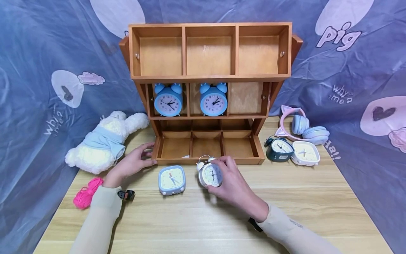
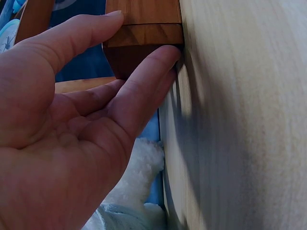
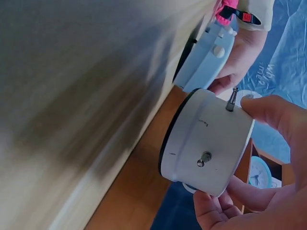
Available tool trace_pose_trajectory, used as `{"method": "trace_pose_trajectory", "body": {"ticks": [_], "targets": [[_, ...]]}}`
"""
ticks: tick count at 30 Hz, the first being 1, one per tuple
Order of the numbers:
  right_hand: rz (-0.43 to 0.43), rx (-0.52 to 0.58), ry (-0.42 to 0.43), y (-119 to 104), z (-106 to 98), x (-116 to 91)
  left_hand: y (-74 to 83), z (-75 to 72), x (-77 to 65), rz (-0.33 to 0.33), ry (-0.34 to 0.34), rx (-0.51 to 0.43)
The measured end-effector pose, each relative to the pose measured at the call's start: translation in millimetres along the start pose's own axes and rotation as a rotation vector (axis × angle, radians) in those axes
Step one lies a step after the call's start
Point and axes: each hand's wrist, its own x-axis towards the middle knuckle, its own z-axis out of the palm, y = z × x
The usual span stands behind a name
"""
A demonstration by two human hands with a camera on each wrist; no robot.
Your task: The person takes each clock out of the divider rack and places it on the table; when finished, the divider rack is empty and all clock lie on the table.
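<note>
My right hand [image 1: 231, 181] pinches a small white twin-bell alarm clock [image 1: 211, 174] between thumb and fingers, in front of the wooden shelf's lowest row. Its dial faces up toward the head view; the right wrist view shows its white casing [image 3: 206, 139] and two short metal feet. At the shelf's lower left end, my left hand [image 1: 134, 163] touches the corner with fairly straight fingers, thumb by the front face [image 2: 148, 12]. Between the hands, a blue square alarm clock [image 1: 172, 180] stands on the table.
Two blue twin-bell clocks [image 1: 168, 102] occupy the shelf's [image 1: 209, 78] middle row. On the right are a dark clock [image 1: 279, 150], a white square clock [image 1: 305, 153] and cat-ear headphones [image 1: 299, 125]. A white plush toy [image 1: 101, 144] and pink yarn [image 1: 87, 194] lie left.
</note>
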Motion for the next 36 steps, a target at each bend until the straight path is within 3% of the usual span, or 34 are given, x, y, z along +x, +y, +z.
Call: {"method": "trace_pose_trajectory", "body": {"ticks": [9, 36], "targets": [[-0.026, -0.007, -0.050, -0.9, 8.0, -0.7, 0.8, -0.9, 0.0, 0.005, 0.002, 0.014], [0.023, -0.021, -0.187, -3.7, 15.0, 14.1, 2.8, -1.5, -0.4, 0.001, -0.004, 0.005]]}}
